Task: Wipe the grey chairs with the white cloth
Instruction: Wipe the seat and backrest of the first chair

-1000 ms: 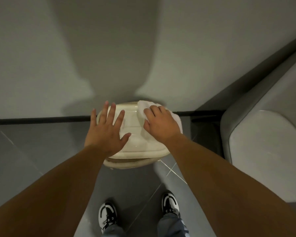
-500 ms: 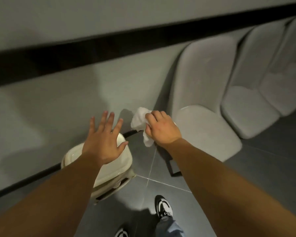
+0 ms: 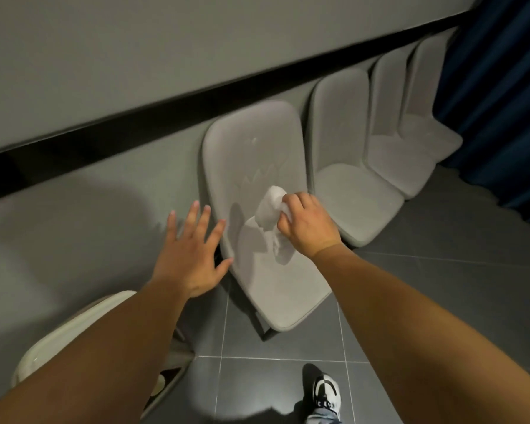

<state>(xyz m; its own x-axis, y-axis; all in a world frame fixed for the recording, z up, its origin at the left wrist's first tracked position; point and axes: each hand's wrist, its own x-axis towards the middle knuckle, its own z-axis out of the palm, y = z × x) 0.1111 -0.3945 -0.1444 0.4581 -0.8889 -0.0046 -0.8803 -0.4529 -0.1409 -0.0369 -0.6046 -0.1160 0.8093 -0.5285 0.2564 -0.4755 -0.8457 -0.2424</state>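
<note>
Cloth reached the first chair

The right hand [image 3: 308, 223] held the bunched cloth [image 3: 270, 215] in closed fingers, nearest chair [image 3: 257, 166] just beyond them; the left hand [image 3: 190, 255], fingers spread wide, hovered at its edge.

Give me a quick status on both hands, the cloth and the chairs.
Right hand shut on white cloth, over nearest grey chair. Left hand open, spread beside that chair's left edge. Nothing blocking the seat.

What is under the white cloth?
The white cloth hangs from the right hand over the nearest grey chair. Below it are the chair's seat and the cloth's shadow. The bit it covers is hidden.
</note>
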